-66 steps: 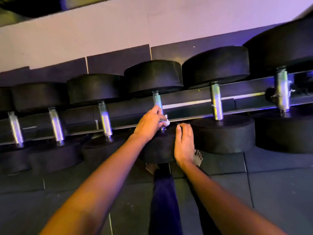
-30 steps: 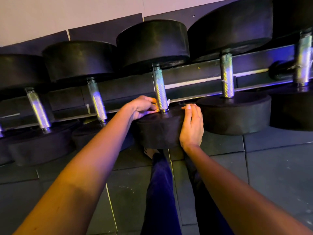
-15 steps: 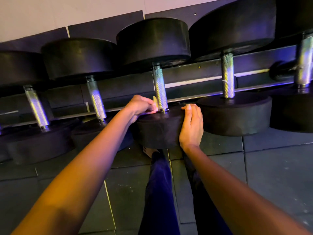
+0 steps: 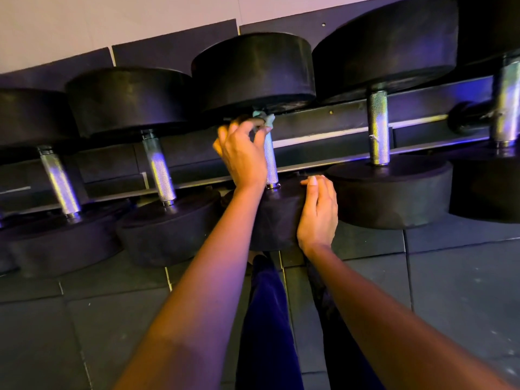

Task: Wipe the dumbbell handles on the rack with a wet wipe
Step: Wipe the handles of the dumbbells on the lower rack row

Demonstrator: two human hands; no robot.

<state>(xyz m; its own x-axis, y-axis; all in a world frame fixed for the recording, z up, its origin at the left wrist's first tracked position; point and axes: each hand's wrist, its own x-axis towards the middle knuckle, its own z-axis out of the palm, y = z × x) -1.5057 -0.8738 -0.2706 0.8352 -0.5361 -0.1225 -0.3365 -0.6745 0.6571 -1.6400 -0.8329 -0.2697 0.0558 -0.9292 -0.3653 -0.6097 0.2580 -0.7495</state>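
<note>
while the left hand (image 4: 242,156) pinches the wet wipe (image 4: 266,119) against the top of the middle dumbbell's knurled handle (image 4: 270,159) on the rack (image 4: 323,122), the right hand (image 4: 319,212) lies flat, fingers relaxed, on its near head (image 4: 277,220).

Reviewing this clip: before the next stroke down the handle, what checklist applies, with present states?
1. Wet wipe pinched in left hand: ok.
2. Wipe at the far end of the middle dumbbell handle: ok.
3. Right hand rests on that dumbbell's near head: ok.
4. Handle's lower length uncovered for the stroke: ok.
5. Wipe damp enough: cannot tell.
</note>
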